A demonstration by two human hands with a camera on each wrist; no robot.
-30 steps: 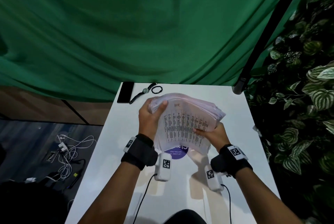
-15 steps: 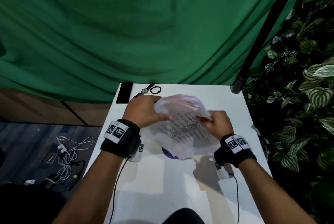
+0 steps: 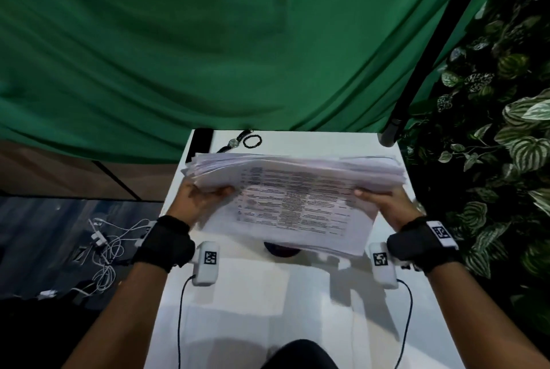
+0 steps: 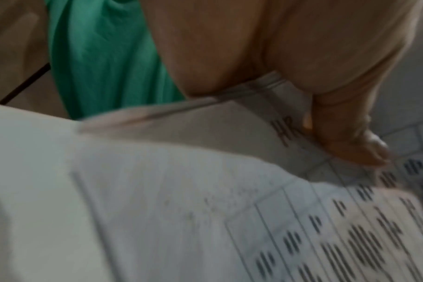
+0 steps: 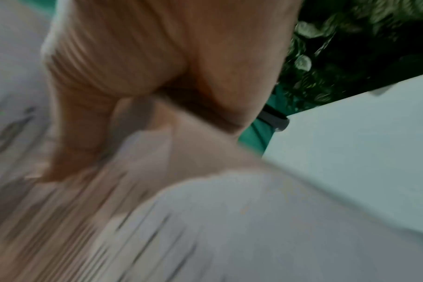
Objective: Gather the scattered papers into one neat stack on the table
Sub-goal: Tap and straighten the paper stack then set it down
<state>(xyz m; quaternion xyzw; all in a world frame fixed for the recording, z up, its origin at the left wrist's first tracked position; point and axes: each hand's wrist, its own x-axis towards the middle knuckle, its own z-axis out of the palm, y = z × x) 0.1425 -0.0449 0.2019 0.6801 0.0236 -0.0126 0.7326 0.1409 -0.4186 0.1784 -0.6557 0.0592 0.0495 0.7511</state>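
A thick stack of printed papers point(image 3: 297, 199) is held over the white table point(image 3: 268, 294), long side across, its edges fanned and uneven. My left hand point(image 3: 205, 194) grips its left end, thumb on the top sheet. My right hand point(image 3: 378, 199) grips the right end the same way. In the left wrist view the thumb point(image 4: 345, 137) presses the top sheet of the papers point(image 4: 205, 190), which bears a printed table. The right wrist view is blurred, showing the palm point(image 5: 157, 66) against the papers point(image 5: 229, 219). A dark purple print point(image 3: 279, 249) on the table shows under the stack.
At the table's far edge lie a black phone point(image 3: 201, 142), a wristwatch point(image 3: 233, 143) and a black bead bracelet point(image 3: 252, 141). A black pole point(image 3: 416, 76) stands at the far right corner. Leafy plants point(image 3: 506, 130) line the right side; cables point(image 3: 104, 249) lie on the floor at left.
The stack has been turned from lengthwise to crosswise. Both hands have moved apart to its two short ends.
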